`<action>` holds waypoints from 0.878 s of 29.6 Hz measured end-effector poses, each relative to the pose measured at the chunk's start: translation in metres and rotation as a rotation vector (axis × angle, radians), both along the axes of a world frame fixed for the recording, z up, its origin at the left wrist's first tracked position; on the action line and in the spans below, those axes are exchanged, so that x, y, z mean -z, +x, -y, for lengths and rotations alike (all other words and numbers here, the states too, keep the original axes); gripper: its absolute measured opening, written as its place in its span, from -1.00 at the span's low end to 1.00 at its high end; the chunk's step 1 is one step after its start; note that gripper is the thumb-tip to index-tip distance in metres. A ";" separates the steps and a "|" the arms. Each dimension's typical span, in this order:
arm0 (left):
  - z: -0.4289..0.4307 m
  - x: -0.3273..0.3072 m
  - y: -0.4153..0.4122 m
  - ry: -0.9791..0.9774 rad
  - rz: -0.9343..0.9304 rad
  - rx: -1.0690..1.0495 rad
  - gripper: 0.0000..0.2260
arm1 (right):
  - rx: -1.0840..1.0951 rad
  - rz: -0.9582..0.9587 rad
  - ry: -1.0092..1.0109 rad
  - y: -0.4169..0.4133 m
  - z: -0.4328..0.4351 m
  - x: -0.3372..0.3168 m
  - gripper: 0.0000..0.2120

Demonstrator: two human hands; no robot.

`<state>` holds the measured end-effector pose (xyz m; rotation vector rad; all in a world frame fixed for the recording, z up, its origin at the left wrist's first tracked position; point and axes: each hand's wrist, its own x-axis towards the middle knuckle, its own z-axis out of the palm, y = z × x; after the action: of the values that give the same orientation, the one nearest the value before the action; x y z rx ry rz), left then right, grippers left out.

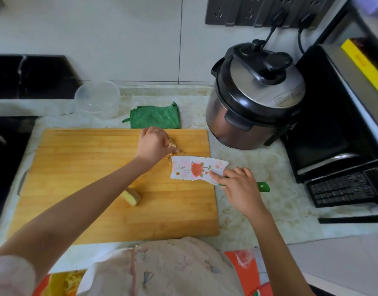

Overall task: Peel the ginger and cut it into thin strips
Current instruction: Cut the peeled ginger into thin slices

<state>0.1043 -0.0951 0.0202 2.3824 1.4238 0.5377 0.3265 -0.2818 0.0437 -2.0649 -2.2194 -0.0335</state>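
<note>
A chunk of ginger (131,197), pale yellow with some brown skin, lies on the wooden cutting board (87,178) near its middle front. My left hand (155,146) reaches to the board's far right part, its fingers curled over small ginger scraps (172,146) there. A flat cleaver (196,170) with a white flowered blade and green handle lies tilted at the board's right edge. My right hand (239,186) grips its handle, the index finger stretched along the blade. The blade's left end sits just beside the scraps.
A green cloth (155,116) and clear plastic containers (97,99) lie behind the board. A pressure cooker (254,97) stands at the right, a black oven (337,133) beyond it. A dark sink (4,146) is at the left. Marble counter (258,214) surrounds the board.
</note>
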 end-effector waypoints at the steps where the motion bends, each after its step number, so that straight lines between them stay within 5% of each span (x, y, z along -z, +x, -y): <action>1: 0.002 -0.001 0.002 -0.017 -0.030 0.013 -0.69 | 0.003 -0.001 0.003 -0.001 0.000 0.001 -0.42; 4: 0.012 0.007 0.002 0.004 -0.110 0.131 -0.92 | 0.009 -0.006 0.013 -0.005 -0.002 0.001 -0.44; 7: 0.022 0.017 -0.001 0.092 -0.096 0.199 -0.45 | 0.016 -0.008 0.014 -0.007 -0.005 0.001 -0.45; 10: 0.030 0.015 -0.005 0.232 -0.027 0.405 -0.58 | 0.019 -0.018 0.019 -0.009 -0.007 0.002 -0.45; 14: 0.032 0.023 -0.014 0.337 -0.308 0.697 -0.57 | -0.009 -0.032 0.023 -0.010 -0.009 -0.001 -0.45; 22: 0.012 0.010 -0.017 -0.040 -0.349 0.412 -0.34 | -0.003 0.007 -0.002 -0.008 -0.004 0.000 -0.45; 26: 0.003 0.006 -0.006 -0.146 -0.072 0.150 -0.85 | 0.015 -0.002 -0.015 -0.005 0.004 0.003 -0.44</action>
<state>0.0987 -0.0984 0.0145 2.3880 1.2529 0.3027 0.3219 -0.2858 0.0405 -2.0889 -2.2098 -0.0162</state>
